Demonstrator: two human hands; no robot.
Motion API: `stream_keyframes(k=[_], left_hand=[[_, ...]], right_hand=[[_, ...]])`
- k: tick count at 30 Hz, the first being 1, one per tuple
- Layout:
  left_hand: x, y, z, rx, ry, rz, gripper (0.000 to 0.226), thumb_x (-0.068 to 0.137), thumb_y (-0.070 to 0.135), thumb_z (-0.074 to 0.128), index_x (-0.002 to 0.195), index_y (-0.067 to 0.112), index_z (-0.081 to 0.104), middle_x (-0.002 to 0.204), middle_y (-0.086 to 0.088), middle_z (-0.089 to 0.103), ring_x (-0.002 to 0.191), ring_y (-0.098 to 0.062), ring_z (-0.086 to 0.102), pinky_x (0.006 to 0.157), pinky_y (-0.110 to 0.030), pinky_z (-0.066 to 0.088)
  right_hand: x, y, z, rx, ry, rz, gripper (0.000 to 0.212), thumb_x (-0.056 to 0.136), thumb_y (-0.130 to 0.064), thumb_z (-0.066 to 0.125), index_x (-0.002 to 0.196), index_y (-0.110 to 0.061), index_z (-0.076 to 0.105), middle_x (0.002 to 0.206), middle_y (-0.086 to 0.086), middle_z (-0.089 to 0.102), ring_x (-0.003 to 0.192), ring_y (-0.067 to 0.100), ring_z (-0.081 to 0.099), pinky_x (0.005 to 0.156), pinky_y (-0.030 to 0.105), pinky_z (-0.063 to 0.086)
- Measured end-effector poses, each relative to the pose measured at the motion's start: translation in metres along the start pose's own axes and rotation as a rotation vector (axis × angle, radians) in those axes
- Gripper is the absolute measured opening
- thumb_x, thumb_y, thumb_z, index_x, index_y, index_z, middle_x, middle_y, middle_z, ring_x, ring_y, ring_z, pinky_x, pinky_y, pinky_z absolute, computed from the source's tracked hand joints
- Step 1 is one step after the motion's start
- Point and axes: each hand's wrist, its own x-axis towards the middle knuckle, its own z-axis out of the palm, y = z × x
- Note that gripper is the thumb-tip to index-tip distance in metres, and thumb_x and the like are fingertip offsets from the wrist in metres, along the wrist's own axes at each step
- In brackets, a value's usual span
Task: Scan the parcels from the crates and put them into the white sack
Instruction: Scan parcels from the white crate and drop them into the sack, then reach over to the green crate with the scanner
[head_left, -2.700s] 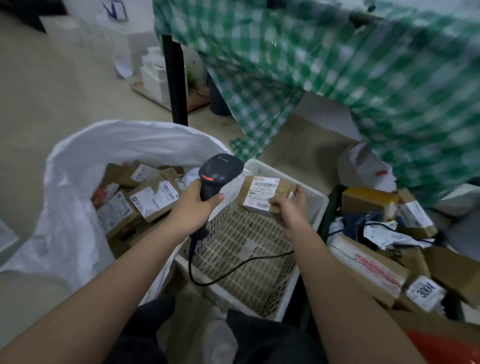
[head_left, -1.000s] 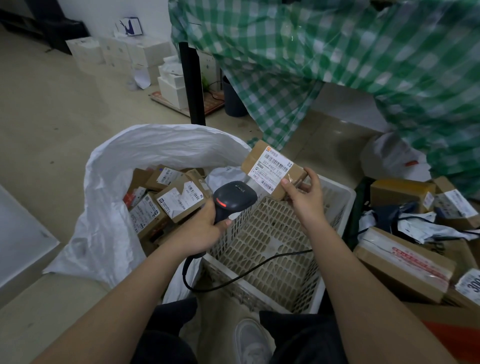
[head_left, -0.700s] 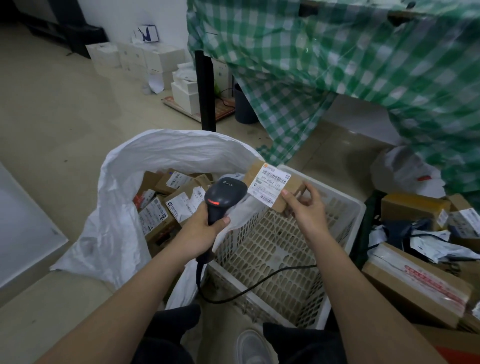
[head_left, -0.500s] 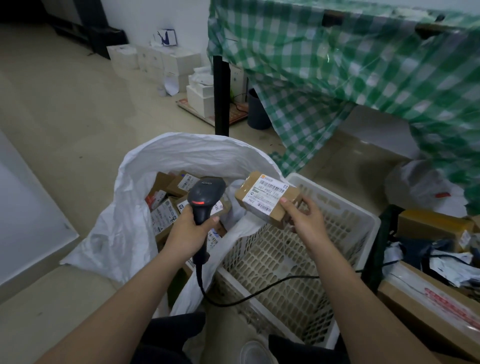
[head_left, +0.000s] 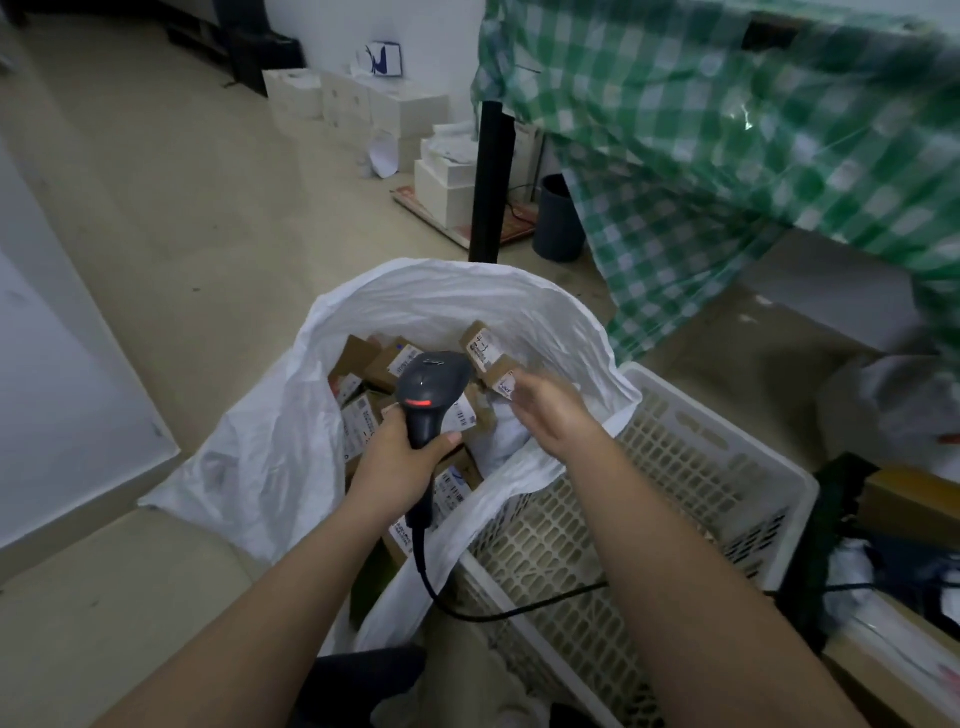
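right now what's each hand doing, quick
Left hand: gripping the scanner.
Right hand: open over the white sack, fingers relaxed; the parcel looks just let go.

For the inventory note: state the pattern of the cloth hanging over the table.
Green and white check, a gingham cloth, clearest in the head view.

Both forearms are bare to the bottom edge of the view, with no sleeve, watch, ring or glove on the left hand (head_left: 400, 462) or the right hand (head_left: 545, 410). The fingernails that show are short and unpainted. Between the arms, at the lower edge, dark trousers (head_left: 358, 680) cover the legs; the cloth looks black or near it.
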Motion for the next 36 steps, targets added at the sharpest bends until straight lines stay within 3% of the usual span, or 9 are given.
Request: stream_keyframes(k=[6, 12, 16, 20, 24, 27, 31, 34, 36], left_hand=[[-0.013, 0.019, 0.006, -0.074, -0.086, 0.058, 0.031, 0.09, 0.026, 0.065, 0.116, 0.026, 0.048, 0.107, 0.009, 0.056, 0.089, -0.005, 0.055, 0.068, -0.019, 0.042], [-0.043, 0.052, 0.018, -0.253, -0.218, -0.01, 0.032, 0.091, 0.029, 0.064, 0.12, 0.019, 0.055, 0.116, -0.006, 0.064, 0.107, -0.025, 0.061, 0.098, -0.048, 0.047], [-0.075, 0.086, 0.034, -0.349, -0.308, -0.007, 0.028, 0.095, 0.02, 0.058, 0.122, 0.014, 0.054, 0.114, -0.007, 0.065, 0.102, -0.018, 0.062, 0.096, -0.04, 0.047], [-0.107, 0.113, 0.056, -0.35, -0.431, 0.074, 0.017, 0.096, 0.018, 0.057, 0.113, 0.021, 0.057, 0.116, -0.008, 0.065, 0.103, -0.02, 0.065, 0.096, -0.039, 0.051], [-0.137, 0.14, 0.077, -0.374, -0.537, 0.14, 0.019, 0.099, 0.017, 0.052, 0.115, 0.016, 0.06, 0.113, -0.011, 0.068, 0.1, -0.018, 0.066, 0.094, -0.037, 0.053], [-0.157, 0.16, 0.097, -0.368, -0.68, 0.173, 0.028, 0.101, 0.016, 0.046, 0.126, 0.01, 0.057, 0.118, -0.013, 0.067, 0.107, -0.022, 0.065, 0.096, -0.034, 0.051], [-0.175, 0.181, 0.131, -0.215, -0.873, 0.297, 0.03, 0.101, 0.017, 0.046, 0.13, 0.017, 0.054, 0.121, -0.001, 0.064, 0.103, -0.002, 0.063, 0.085, -0.013, 0.046], [-0.18, 0.189, 0.16, -0.011, -0.882, 0.345, 0.046, 0.099, 0.029, 0.05, 0.144, 0.021, 0.042, 0.141, 0.003, 0.047, 0.13, -0.012, 0.044, 0.1, -0.024, 0.037], [-0.179, 0.188, 0.178, 0.063, -0.826, 0.348, 0.049, 0.099, 0.03, 0.05, 0.145, 0.019, 0.039, 0.146, 0.003, 0.042, 0.135, -0.016, 0.039, 0.101, -0.028, 0.036]], right_hand=[[-0.06, 0.001, -0.023, -0.14, -0.029, -0.056, 0.031, 0.096, -0.015, 0.06, 0.128, -0.015, 0.06, 0.121, 0.003, 0.065, 0.11, 0.019, 0.062, 0.092, 0.031, 0.052], [-0.137, -0.003, -0.035, -0.342, -0.071, -0.144, 0.032, 0.098, -0.018, 0.056, 0.13, -0.017, 0.06, 0.125, 0.003, 0.065, 0.11, 0.017, 0.063, 0.09, 0.029, 0.051], [-0.181, -0.01, -0.045, -0.353, -0.076, -0.209, 0.04, 0.098, -0.015, 0.055, 0.137, -0.023, 0.051, 0.124, 0.002, 0.064, 0.108, 0.015, 0.063, 0.095, 0.031, 0.049], [-0.222, -0.021, -0.065, -0.395, -0.044, -0.332, 0.041, 0.097, -0.012, 0.055, 0.133, -0.031, 0.052, 0.118, -0.002, 0.064, 0.103, 0.009, 0.064, 0.082, 0.02, 0.051], [-0.26, -0.025, -0.096, -0.354, -0.019, -0.384, 0.049, 0.093, -0.013, 0.063, 0.133, -0.038, 0.049, 0.116, -0.003, 0.062, 0.101, 0.009, 0.066, 0.087, 0.027, 0.054], [-0.283, -0.023, -0.123, -0.288, 0.106, -0.44, 0.042, 0.092, -0.017, 0.066, 0.131, -0.029, 0.054, 0.118, 0.003, 0.066, 0.109, 0.018, 0.065, 0.091, 0.033, 0.055], [-0.309, -0.015, -0.162, -0.134, 0.306, -0.494, 0.031, 0.092, -0.012, 0.065, 0.118, -0.03, 0.061, 0.11, 0.0, 0.071, 0.098, 0.015, 0.069, 0.086, 0.035, 0.055], [-0.325, -0.008, -0.191, -0.081, 0.481, -0.462, 0.029, 0.091, -0.011, 0.065, 0.112, -0.031, 0.059, 0.108, 0.001, 0.068, 0.098, 0.02, 0.066, 0.091, 0.043, 0.054], [-0.333, -0.006, -0.208, -0.055, 0.576, -0.426, 0.027, 0.092, -0.01, 0.063, 0.112, -0.027, 0.056, 0.106, 0.006, 0.065, 0.099, 0.025, 0.064, 0.093, 0.048, 0.051]])
